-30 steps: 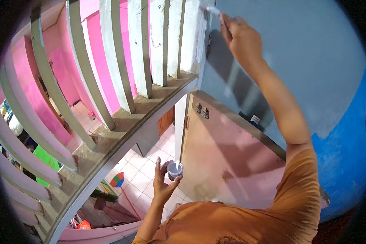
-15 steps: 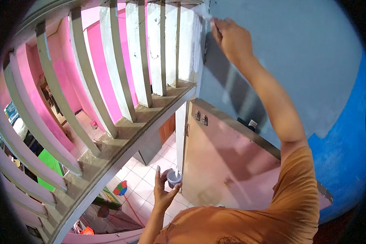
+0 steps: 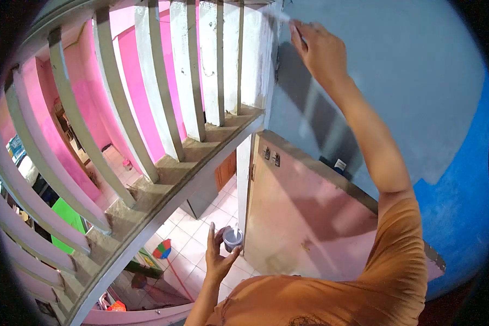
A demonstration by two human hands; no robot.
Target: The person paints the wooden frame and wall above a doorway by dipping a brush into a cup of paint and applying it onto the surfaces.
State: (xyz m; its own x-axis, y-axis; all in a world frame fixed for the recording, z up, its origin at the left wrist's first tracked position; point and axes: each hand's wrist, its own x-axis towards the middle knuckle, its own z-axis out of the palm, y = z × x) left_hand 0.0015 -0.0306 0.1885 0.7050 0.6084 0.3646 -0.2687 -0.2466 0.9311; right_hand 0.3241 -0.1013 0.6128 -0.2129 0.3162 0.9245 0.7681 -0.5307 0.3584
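Note:
High at the top, my right hand [image 3: 323, 54] is closed around a paintbrush [image 3: 282, 17], whose pale tip is smeared by motion. The brush is at the corner where the white post [image 3: 257, 60] meets the grey wall [image 3: 386, 70]; whether it touches the surface is hard to tell. Lower down, my left hand [image 3: 217, 263] grips a small cup [image 3: 233, 244] of greyish-white paint, thumb and fingers around its sides. A white stick [image 3: 236, 230] stands in the cup.
A slatted railing [image 3: 171, 81] on a dusty ledge [image 3: 201, 142] runs along the left, with a pink room behind it. Below are a pinkish door panel [image 3: 304, 217], a tiled floor [image 3: 187, 233] and a colourful broom [image 3: 162, 249]. Bright blue paint [image 3: 451, 217] covers the right wall.
My right hand and the brush have shifted slightly to the right at the corner. My left hand holds the cup in nearly the same place. The view has moved a little.

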